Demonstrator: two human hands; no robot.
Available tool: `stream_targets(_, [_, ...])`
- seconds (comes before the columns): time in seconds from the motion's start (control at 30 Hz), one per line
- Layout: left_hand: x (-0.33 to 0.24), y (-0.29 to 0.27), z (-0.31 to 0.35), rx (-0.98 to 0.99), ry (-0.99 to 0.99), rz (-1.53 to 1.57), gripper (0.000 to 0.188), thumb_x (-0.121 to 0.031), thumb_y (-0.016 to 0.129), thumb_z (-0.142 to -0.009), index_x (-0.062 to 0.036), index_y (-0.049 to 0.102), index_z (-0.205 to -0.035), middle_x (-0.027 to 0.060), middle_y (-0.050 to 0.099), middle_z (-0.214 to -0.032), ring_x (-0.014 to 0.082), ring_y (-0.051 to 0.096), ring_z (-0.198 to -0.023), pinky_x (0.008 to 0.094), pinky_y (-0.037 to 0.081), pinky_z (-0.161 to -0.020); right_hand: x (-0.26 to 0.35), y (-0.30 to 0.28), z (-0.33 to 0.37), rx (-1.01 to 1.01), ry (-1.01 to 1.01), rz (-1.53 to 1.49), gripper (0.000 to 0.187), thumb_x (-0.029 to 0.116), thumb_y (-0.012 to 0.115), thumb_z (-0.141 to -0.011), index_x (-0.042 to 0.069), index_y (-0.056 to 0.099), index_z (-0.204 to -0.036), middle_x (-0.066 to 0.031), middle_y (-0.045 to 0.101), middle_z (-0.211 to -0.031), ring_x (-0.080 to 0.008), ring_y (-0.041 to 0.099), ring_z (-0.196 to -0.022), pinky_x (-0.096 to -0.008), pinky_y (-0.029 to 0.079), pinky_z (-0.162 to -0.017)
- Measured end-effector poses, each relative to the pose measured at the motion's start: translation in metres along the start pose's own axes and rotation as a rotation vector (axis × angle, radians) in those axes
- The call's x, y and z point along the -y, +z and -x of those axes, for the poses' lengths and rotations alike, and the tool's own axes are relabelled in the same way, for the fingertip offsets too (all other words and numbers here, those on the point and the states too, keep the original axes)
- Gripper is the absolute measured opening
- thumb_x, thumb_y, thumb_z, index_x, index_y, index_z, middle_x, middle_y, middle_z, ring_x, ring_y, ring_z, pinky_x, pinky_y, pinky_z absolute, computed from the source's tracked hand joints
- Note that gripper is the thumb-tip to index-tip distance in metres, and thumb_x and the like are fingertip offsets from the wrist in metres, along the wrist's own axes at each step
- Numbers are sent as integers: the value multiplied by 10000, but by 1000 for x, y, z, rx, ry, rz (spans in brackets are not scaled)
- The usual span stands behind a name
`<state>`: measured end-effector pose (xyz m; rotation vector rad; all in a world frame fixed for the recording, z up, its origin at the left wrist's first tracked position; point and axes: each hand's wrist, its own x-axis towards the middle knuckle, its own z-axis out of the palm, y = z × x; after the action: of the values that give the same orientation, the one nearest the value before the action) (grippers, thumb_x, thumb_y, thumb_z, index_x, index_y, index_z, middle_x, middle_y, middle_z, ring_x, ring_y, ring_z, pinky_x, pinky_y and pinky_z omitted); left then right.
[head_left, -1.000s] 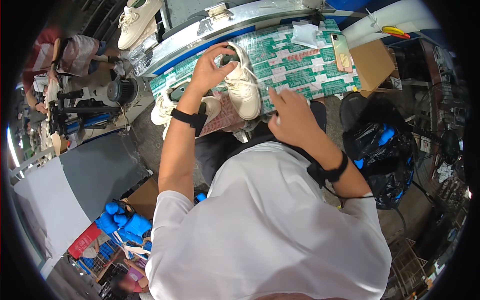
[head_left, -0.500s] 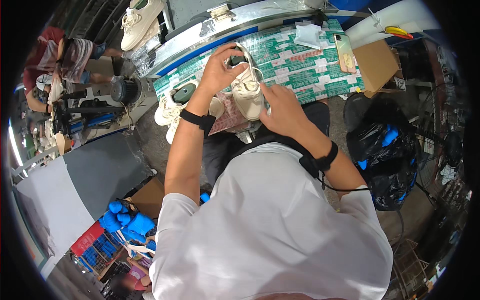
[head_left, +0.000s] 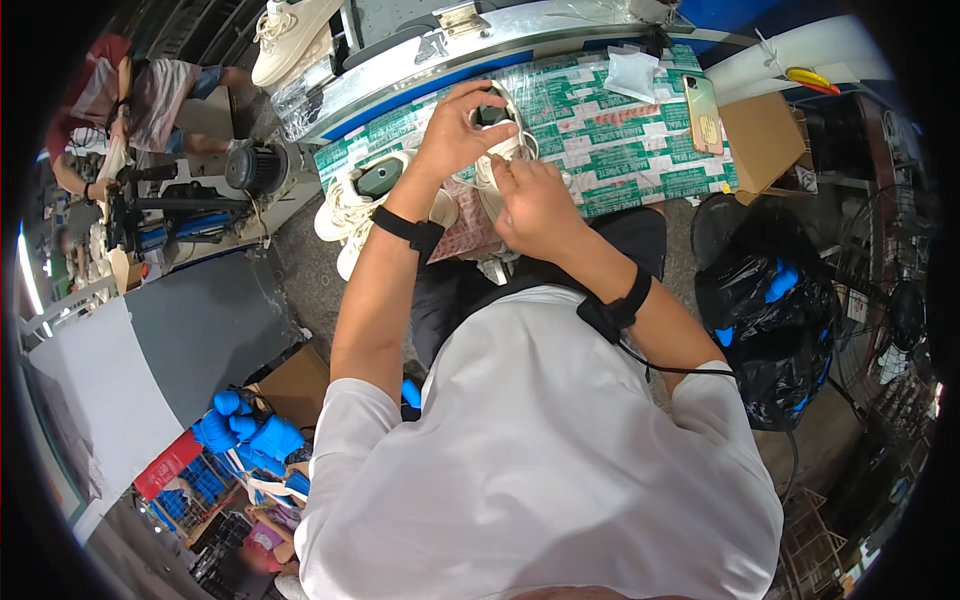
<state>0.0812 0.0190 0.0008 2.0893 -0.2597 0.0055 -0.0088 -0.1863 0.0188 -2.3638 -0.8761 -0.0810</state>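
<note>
A cream lace-up sneaker (head_left: 512,148) stands on the covered bench with its toe toward me. My left hand (head_left: 463,132) is closed on its collar and tongue, thumb and fingers curled round the opening, where something dark green shows. My right hand (head_left: 540,208) is closed over the front of this shoe, fingertips pinched at the shoelace (head_left: 527,140); it hides most of the toe. Left of my left wrist lie more cream sneakers (head_left: 340,218) with loose laces, one with a green insert (head_left: 380,179) in its opening. My left forearm partly covers them.
Green-and-white printed wrapping covers the bench (head_left: 600,180). On it lie a small white packet (head_left: 631,73) and a phone (head_left: 703,115). A cardboard box (head_left: 765,140) and black plastic bags (head_left: 765,300) stand to the right. A metal-edged machine (head_left: 540,38) runs behind. Co-workers are at left.
My right hand has moved left and inward over the shoe's front, its thumb and fingers coming together at the laces. My left hand stays at the collar. The view has shifted slightly.
</note>
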Motion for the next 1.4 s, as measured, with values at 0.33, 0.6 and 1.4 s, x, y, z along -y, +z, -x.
stream_targets(0.33, [2,-13,3,18,-31,127,402,-122,930,-877,-110,795,-1256,113,612,-1560,293,565,-1461,429,467,-1195,-30,-58,24,210,384,-844,560,110,676,-917,-54,664,-1452,-208,735,-1192,-310,698,-1103,-368,535,-1010])
stream_targets(0.6, [-10,16,57,-457,-650,760,854,-213,844,-971,12,389,-1657,238,554,-1559,323,598,-1383,421,537,-1124,-68,35,27,126,446,-415,586,316,727,-874,-26,662,-1346,-316,696,-1180,-495,669,-1122,-550,553,-957])
stream_targets(1.4, [47,-315,-107,-206,-325,-287,816,-155,944,-723,62,620,-1439,124,768,-1242,200,718,-1091,334,564,-1003,-129,44,12,-83,95,211,528,164,723,-830,35,743,-1342,-187,648,-1172,-383,643,-1062,-535,516,-929])
